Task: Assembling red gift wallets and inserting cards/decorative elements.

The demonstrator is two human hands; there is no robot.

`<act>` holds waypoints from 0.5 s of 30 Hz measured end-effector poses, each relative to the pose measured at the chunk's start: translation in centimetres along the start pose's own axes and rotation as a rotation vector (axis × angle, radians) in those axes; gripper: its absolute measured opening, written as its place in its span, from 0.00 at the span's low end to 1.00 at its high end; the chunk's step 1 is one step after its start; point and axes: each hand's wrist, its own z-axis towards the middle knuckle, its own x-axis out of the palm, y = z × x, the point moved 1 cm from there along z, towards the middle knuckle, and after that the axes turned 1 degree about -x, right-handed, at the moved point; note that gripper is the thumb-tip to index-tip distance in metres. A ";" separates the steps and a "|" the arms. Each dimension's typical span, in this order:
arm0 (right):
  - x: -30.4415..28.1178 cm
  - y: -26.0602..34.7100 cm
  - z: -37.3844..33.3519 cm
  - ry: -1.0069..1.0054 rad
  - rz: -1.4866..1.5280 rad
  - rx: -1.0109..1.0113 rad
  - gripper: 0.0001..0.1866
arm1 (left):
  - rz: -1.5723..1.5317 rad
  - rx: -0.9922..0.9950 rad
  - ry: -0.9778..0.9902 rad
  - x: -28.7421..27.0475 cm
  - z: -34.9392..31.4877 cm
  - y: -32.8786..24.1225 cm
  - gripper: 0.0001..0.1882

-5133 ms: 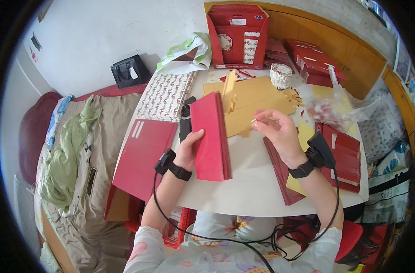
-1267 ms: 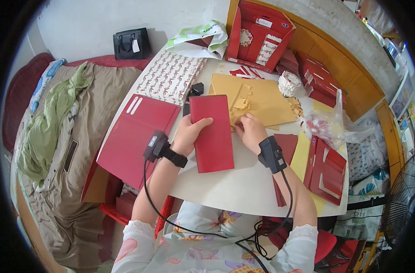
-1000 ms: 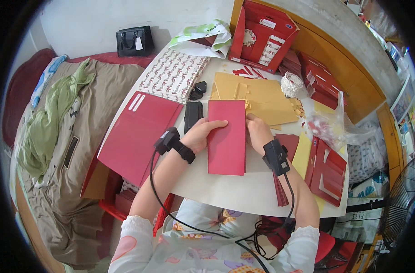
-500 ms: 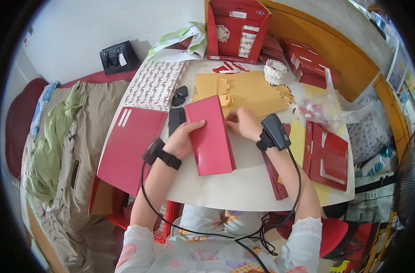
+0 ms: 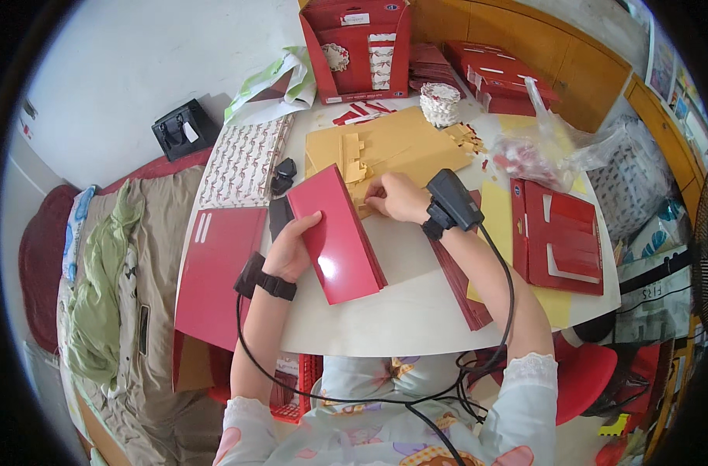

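Evidently the left hand (image 5: 290,255) grips a stack of red cards (image 5: 340,245) by its left edge, thumb laid flat on the top face and the other fingers hidden underneath. The stack is at the centre of the frame, tilted, with several layers showing along its right edge. Just beside that edge, the right hand (image 5: 399,197) has its fingers curled in and its tips close together; whether they pinch anything, I cannot tell.

The cards look light and fairly stiff, since the top face stays flat from a one-sided hold. A bright glare on it suggests a smooth coating, so layers could slide over one another if the grip slackens. Corners and edges would probably crease or scuff before anything else. A good hold seems to be a long edge, thumb above and fingers spread below, with light pressure.

Farther out, yellow strips (image 5: 357,163) lie on a yellow sheet (image 5: 427,138) above the hands. A flat red folder (image 5: 220,268) lies at the left of the table (image 5: 416,322), more red cards fan out under the right forearm, and a red display box (image 5: 354,66) stands at the top of the frame.
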 end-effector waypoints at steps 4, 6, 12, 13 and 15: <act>-1.1 0.7 -0.8 0.005 0.290 0.048 0.06 | 0.017 0.022 -0.008 -0.4 -0.1 0.0 0.13; -2.0 1.1 -1.3 0.064 0.327 0.018 0.05 | 0.009 0.015 0.003 -0.9 -0.1 0.0 0.13; -4.2 4.0 -4.6 0.025 0.631 -0.005 0.06 | 0.027 0.086 0.058 0.2 -0.8 -0.4 0.14; -4.3 4.5 -5.3 -0.013 0.638 -0.029 0.04 | 0.094 0.082 0.056 0.6 -0.9 -0.3 0.15; -4.4 4.7 -6.5 -0.031 0.641 -0.073 0.04 | 0.196 0.078 0.054 1.4 -1.2 0.0 0.16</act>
